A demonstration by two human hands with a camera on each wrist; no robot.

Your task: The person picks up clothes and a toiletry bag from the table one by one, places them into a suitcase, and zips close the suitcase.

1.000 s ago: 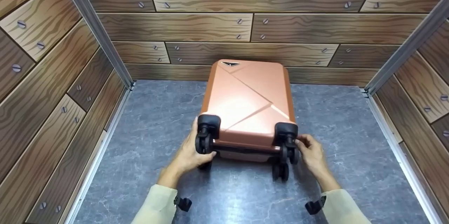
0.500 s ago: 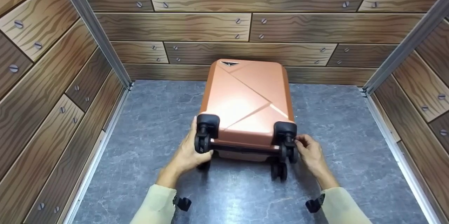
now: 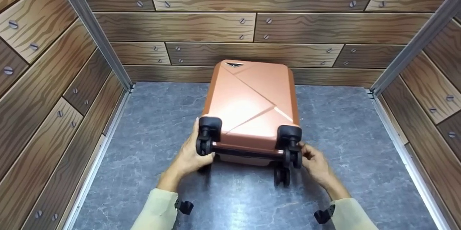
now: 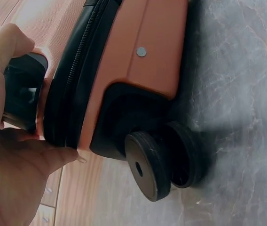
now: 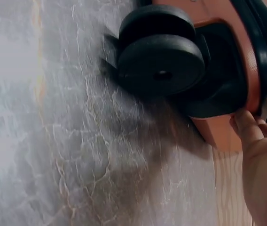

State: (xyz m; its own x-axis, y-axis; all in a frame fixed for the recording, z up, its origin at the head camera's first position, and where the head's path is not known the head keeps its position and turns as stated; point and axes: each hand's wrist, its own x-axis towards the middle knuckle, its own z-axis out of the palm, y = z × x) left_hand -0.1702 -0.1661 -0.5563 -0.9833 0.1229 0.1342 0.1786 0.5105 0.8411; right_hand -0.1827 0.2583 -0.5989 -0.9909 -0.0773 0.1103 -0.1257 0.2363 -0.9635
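Observation:
A copper-coloured hard-shell suitcase [image 3: 248, 97] lies flat on the floor, its wheeled end facing me. Black double wheels [image 3: 289, 156] stand out from its corners. My left hand [image 3: 189, 156] grips the near left corner, thumb across the end by the upper wheel. In the left wrist view its fingertips touch the edge by the black zipper [image 4: 74, 70]. My right hand [image 3: 317, 163] is at the near right corner with fingers curled. In the right wrist view, thumb and fingers [image 5: 246, 125] pinch at the dark seam beside the wheel mount; what lies between them is hidden.
Marbled grey floor [image 3: 345, 132] surrounds the suitcase. Wood-print walls [image 3: 273, 28] stand behind it and on both sides, with metal strips [image 3: 407, 161] at their corners and bases. The suitcase's far end lies close to the back wall.
The whole scene shifts slightly left in the head view. The fingers of my right hand move a little at the suitcase's right corner; my left hand keeps its grip.

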